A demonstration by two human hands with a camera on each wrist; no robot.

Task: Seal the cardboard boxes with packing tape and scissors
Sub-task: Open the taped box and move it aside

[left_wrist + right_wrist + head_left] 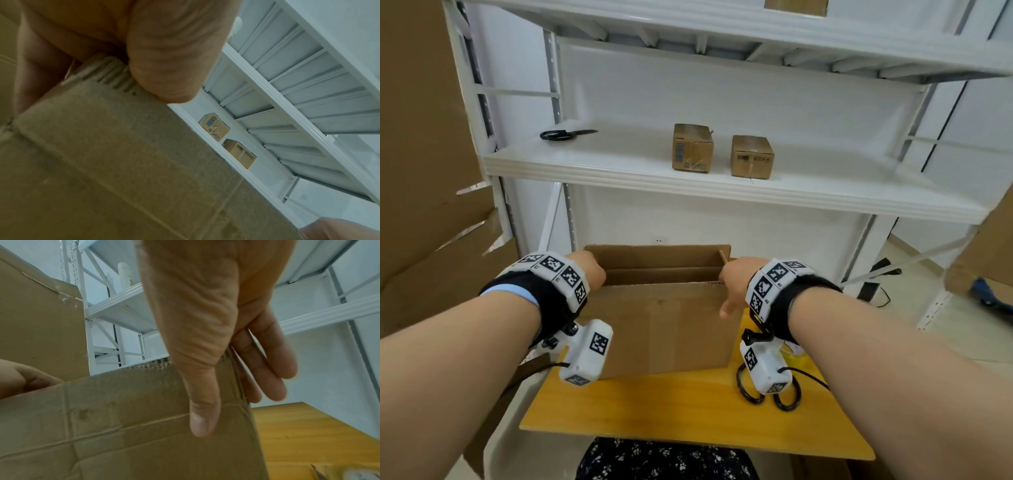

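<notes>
Nearest, at 9 o'clock: left hand (589,270) hooked over the near flap of the open cardboard box (664,329), thumb curled on its corrugated edge. At 3 o'clock: right hand (734,279) pinching the same flap's right corner, thumb (202,417) on the outer face, fingers (267,363) straight behind it. Box upright on the yellow table (688,411), mid-frame. At 5 o'clock, beside the box: black-handled scissors (786,399) (partly hidden). At 12 o'clock, on the white shelf (619,164): two small boxes (692,148), second scissors (565,134) at 11.
</notes>
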